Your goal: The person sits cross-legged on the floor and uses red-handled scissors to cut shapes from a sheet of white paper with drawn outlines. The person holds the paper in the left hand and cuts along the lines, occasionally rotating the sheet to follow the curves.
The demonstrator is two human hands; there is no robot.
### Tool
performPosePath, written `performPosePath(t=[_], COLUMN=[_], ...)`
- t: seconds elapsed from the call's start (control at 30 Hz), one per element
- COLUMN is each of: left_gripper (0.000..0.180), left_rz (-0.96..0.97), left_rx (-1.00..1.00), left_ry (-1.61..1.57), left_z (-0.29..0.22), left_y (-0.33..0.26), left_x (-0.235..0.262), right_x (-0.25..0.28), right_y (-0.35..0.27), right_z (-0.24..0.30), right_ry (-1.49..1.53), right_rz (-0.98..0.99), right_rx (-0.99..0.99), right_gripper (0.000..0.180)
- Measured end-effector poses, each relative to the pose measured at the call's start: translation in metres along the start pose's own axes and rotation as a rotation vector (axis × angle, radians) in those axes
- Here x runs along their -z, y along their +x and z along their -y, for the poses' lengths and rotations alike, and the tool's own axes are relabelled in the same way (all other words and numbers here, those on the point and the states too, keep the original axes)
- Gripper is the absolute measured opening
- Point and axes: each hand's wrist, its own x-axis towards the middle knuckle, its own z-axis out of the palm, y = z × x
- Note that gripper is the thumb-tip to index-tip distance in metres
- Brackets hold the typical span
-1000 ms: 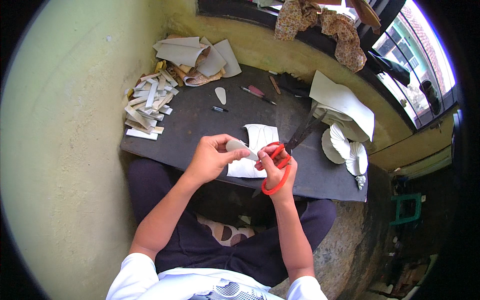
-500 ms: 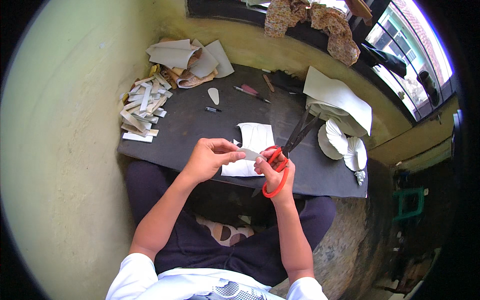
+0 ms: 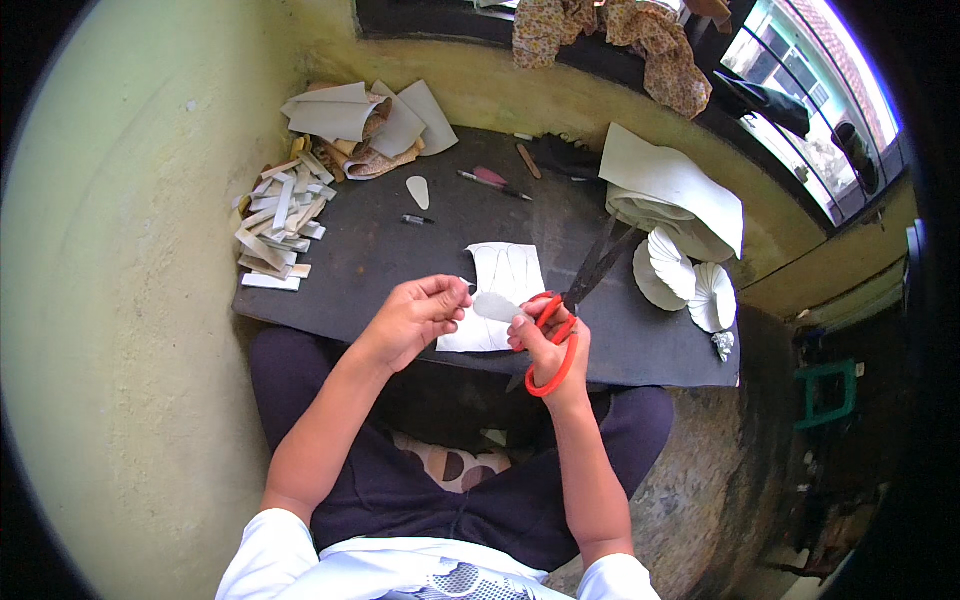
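Note:
My right hand (image 3: pixel 558 352) has the red-handled scissors (image 3: pixel 572 300) hooked in it, their dark blades pointing up and away. Its thumb and finger also pinch a small grey-white, petal-shaped cutout (image 3: pixel 494 306). Just left of that piece, my left hand (image 3: pixel 415 318) is closed, thumb against fingertips; whether anything is between them is too small to make out. Beneath both hands lies a white sheet (image 3: pixel 508 262) with curved outlines drawn on it. A similar loose white cutout (image 3: pixel 418 192) rests farther off on the dark table (image 3: pixel 370 265).
Pale strips (image 3: pixel 275 225) are heaped at the left edge. Folded sheets (image 3: pixel 335 112) lie at the back left, more white sheets (image 3: pixel 680 185) at the back right. White shell-like pieces (image 3: pixel 668 270) stand at the right. A pen (image 3: pixel 495 184) and a short pen-like piece (image 3: pixel 418 219) lie between.
My left fingers have let go of the petal-shaped cutout and moved slightly left of it. The cutout now stays in my right hand alone, with the scissors.

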Motion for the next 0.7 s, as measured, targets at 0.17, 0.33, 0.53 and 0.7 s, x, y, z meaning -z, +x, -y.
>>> performPosePath(t=[0.17,0.33,0.53,0.7], left_gripper=[0.031,0.038,0.02,0.02], left_rz=[-0.229,-0.206,-0.1,-0.228], left_rx=[-0.142,-0.49,-0.288,-0.325], left_ry=[0.391,0.826,0.642,0.718], left_z=[-0.01,0.002,-0.012,-0.024], left_y=[-0.004,-0.007,-0.009,-0.013], left_x=[-0.003,-0.019,-0.012,-0.005], right_x=[0.01,-0.001,-0.016,-0.038], right_y=[0.005,0.006,0.019,0.044], right_z=[-0.002,-0.005,-0.001,-0.009], right_ry=[0.019,-0.024,-0.094,-0.134], right_rz=[-0.021,-0.003,0.006,0.075], right_rx=[-0.021,-0.048,-0.032,0.019], right_gripper=[0.017,0.016,0.015,0.016])
